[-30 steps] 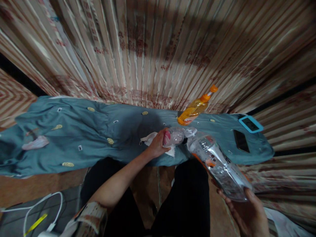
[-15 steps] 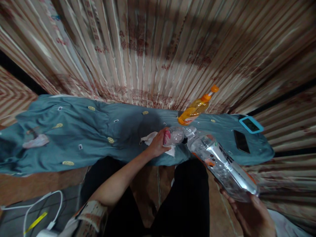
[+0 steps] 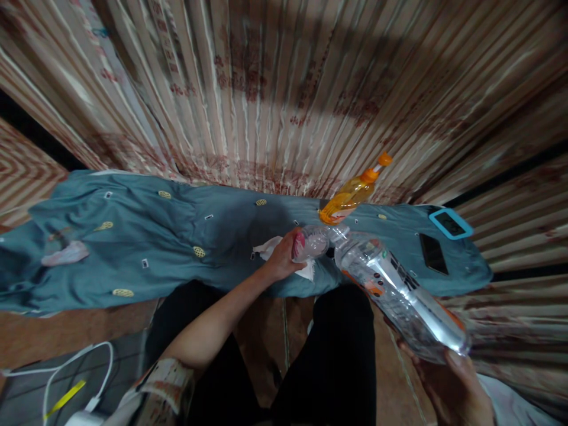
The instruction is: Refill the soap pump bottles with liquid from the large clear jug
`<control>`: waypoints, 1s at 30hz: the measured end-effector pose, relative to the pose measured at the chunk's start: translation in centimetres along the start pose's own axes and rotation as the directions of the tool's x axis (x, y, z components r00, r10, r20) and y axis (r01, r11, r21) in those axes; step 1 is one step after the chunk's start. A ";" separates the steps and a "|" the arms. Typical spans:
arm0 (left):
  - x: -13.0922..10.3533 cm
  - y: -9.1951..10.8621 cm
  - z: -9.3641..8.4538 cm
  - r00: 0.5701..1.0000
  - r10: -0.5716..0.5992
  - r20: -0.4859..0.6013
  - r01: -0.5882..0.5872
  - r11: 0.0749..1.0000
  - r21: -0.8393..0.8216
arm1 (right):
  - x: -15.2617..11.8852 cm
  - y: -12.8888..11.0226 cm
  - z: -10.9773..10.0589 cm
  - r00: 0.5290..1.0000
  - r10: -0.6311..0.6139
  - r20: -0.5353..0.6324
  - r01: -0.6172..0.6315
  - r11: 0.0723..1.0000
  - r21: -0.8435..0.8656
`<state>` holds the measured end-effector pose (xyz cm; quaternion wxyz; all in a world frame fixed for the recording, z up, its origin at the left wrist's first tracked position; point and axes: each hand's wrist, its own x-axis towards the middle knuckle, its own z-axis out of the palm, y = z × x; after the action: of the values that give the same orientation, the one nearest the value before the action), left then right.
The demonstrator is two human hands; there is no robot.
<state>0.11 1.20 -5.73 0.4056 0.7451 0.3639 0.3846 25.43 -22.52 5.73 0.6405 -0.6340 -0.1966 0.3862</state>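
My left hand (image 3: 286, 257) is closed around a small clear plastic bottle (image 3: 316, 241) that has a pink patch near my fingers. My right hand (image 3: 452, 378) grips the base of a large clear plastic bottle (image 3: 399, 290) with a silver and orange label. The large bottle slants up to the left, and the two bottles' necks meet mouth to mouth; I cannot tell whether liquid passes between them. A crumpled white tissue (image 3: 309, 270) lies under my left hand. Just beyond the necks stands a pump bottle of orange liquid (image 3: 348, 198).
The narrow surface has a teal patterned cloth (image 3: 168, 242). On its right lie a black phone (image 3: 433, 254) and a blue-framed device (image 3: 450, 223). A whitish crumpled item (image 3: 66, 253) lies at left. Pleated curtains (image 3: 275, 106) hang close behind. A white cable (image 3: 109, 367) is at lower left.
Almost nothing differs. The large bottle's base and my right hand have shifted very slightly to the right; both bottles stay held with necks together.
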 end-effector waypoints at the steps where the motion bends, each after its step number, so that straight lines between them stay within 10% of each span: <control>1: 0.0 0.0 0.0 1.000 -0.001 0.003 0.001 1.000 0.002 | -0.1 0.0 0.0 1.000 0.001 -0.002 -0.001 1.000 0.006; 30: -0.2 1.0 -0.8 0.998 -0.066 0.023 0.065 0.998 0.026 | -1.4 -1.4 1.5 0.997 -0.080 0.014 0.081 0.994 -0.078</control>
<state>-0.44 0.91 -4.61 0.4130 0.7423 0.3881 0.3575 23.79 -22.39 7.60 0.6292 -0.6481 -0.2403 0.3554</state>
